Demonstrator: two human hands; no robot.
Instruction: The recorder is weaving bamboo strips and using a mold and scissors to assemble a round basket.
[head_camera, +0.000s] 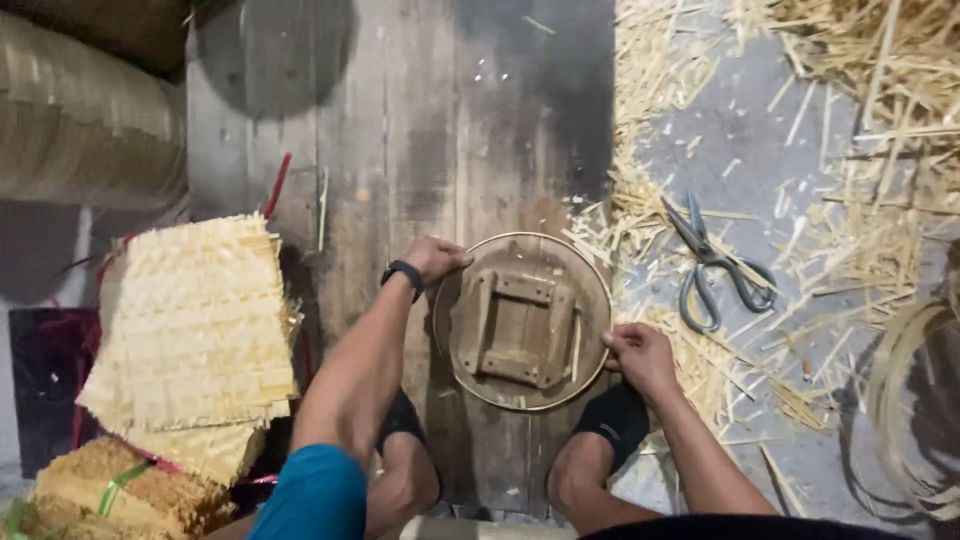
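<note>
Both hands (437, 258) (636, 355) on round wooden mould (521, 322)

Round wooden form (521, 322) lies on the plank floor (400, 150), woven mat stack (195, 330) to its left, scissors (712, 268) to its right among straw scraps (850, 240).

A round wooden mould (521, 322) lies flat on the plank floor between the person's knees, its face bearing a square frame of four nailed slats. A thin pale hoop (560, 243) rings its rim closely, all the way round
</note>
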